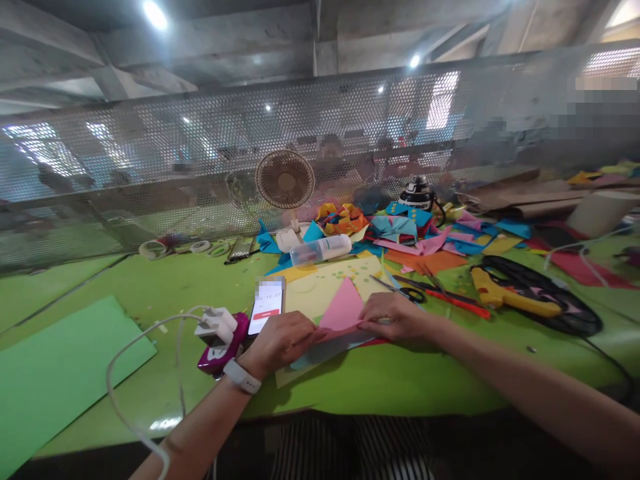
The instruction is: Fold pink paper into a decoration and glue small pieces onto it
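Both my hands hold a pink sheet of paper (343, 309) folded into an upright triangle near the front of the green table (400, 380). My left hand (281, 341), with a white watch on the wrist, pinches the paper's left edge, fingers closed. My right hand (395, 316) presses and pinches its right edge. Under the pink paper lie a pale blue sheet and a yellow sheet (327, 283).
A phone (267, 305) with a lit screen lies left of my hands, next to a white charger (216, 325) and cable. Scissors (407, 289), a yellow glue gun (515, 298), a bottle (320, 249), a small fan (285, 179) and heaps of coloured paper lie behind. A green sheet (55, 373) lies left.
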Tool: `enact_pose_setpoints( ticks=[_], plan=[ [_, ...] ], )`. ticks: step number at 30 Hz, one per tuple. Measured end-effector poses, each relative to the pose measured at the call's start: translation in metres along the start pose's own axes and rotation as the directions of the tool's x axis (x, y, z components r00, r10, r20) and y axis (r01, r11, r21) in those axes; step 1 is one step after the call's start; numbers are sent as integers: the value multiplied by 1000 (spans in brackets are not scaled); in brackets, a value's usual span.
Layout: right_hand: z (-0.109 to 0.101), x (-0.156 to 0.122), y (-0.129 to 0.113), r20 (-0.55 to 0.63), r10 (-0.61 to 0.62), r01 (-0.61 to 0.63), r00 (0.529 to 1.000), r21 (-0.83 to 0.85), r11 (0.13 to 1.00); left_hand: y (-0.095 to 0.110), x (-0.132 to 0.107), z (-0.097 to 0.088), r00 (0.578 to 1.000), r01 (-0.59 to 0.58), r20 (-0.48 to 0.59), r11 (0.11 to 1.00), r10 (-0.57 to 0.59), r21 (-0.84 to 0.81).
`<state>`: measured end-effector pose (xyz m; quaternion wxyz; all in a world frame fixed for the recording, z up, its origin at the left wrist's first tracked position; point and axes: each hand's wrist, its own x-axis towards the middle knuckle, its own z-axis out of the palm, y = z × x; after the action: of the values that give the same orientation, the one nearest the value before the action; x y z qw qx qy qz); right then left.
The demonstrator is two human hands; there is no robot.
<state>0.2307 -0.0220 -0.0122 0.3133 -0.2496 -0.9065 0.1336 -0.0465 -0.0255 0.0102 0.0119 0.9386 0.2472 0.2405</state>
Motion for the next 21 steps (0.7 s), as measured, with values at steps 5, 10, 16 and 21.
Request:
enact_pose_setpoints(
  ticks=[5, 10, 16, 21],
  plan=[
    [0, -1, 2, 9, 12, -12, 1000, -8, 1000, -9, -2, 6, 993, 117, 19, 985, -116, -126],
    [1, 0, 5, 51, 78, -81, 996, 43, 996, -14, -3, 9, 968, 249, 89, 937, -234, -247],
    [4, 2, 3, 17, 166, -166, 986, 32, 986, -13, -2, 9, 953, 303, 104, 909, -285, -287],
    [7, 1, 4, -12, 210, -210, 978, 14, 978, -11, -2, 10, 937, 348, 98, 887, -334, -304]
  ],
)
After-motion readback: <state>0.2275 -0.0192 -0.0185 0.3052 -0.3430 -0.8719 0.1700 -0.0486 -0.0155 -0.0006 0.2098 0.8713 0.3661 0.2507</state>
